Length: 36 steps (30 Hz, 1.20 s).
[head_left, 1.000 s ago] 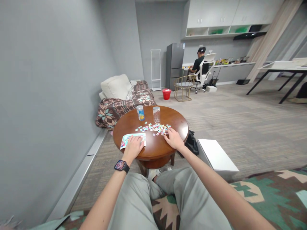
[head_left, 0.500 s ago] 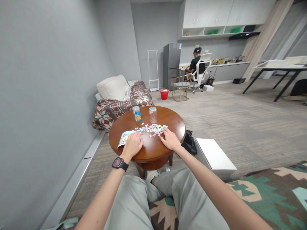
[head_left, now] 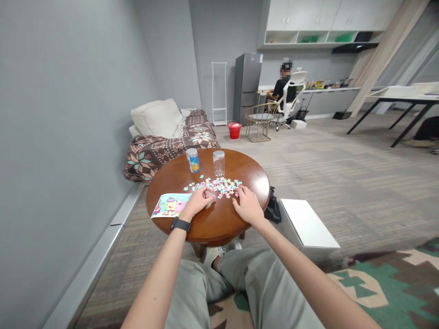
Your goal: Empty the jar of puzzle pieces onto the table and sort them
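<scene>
Loose jigsaw puzzle pieces [head_left: 224, 185] lie in a spread pile on the round brown table [head_left: 219, 228]. My left hand [head_left: 199, 202] rests at the near left edge of the pile, fingers loosely curled and thumb apart, with small pieces close to the thumb tip. At the pile's right side is my right hand [head_left: 248, 205], its fingers bent but spread, the tips among or touching pieces. A printed picture sheet [head_left: 170, 204] with cartoon figures lies flat left of my left wrist. Behind the pieces stand a clear lidded jar [head_left: 218, 163] and a blue-labelled jar [head_left: 193, 161].
A sofa with a patterned cover [head_left: 164, 153] stands beyond the table to the left. A white box [head_left: 308, 223] and a black bag [head_left: 273, 208] are on the floor at right. Farther back are a red bucket [head_left: 235, 131], a gold-framed chair [head_left: 260, 119] and a seated person [head_left: 280, 87].
My left hand has moved right, off the picture sheet to the puzzle pieces, and the sheet now shows more fully. My right hand stays at the pile's right side. The view has shifted slightly.
</scene>
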### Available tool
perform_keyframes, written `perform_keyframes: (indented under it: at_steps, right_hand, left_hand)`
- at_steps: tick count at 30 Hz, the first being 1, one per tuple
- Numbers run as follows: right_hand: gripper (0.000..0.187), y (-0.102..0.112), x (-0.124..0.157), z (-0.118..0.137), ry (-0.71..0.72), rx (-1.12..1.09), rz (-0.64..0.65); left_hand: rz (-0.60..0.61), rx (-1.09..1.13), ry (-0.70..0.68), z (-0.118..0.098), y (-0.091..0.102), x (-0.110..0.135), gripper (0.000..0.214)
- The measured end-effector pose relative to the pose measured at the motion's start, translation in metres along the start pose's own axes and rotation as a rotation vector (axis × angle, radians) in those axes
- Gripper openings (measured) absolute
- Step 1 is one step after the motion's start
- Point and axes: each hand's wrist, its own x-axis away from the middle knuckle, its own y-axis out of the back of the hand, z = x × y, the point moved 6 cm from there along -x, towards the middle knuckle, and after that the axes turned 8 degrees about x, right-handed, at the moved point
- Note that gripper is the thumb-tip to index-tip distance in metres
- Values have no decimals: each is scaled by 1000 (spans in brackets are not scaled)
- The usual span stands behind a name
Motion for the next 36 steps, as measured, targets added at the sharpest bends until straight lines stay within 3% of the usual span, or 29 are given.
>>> perform_keyframes:
  at_steps: [6, 17, 23, 25, 30, 36]
  right_hand:
    - [34, -3, 2, 8, 190, -11, 27]
    - [46, -6, 1, 0, 73, 0, 20]
    - [32, -1, -12, 24, 267, -60, 70]
    - [29, -2, -26, 34, 228, -21, 70]
    - [25, -21, -60, 42, -29, 134, 115]
    - [22, -34, -73, 41, -56, 99, 121]
  left_hand:
    - [70, -89, -104, -6, -6, 1, 28]
    - [14, -126, -100, -3, -5, 1, 23]
    - [-64, -114, -107, -6, 1, 0, 18]
    - [-75, -105, -101, -6, 3, -1, 17]
    - [-111, -53, -57, -5, 5, 0, 12]
    - [-173, 116, -3, -3, 10, 0, 13]
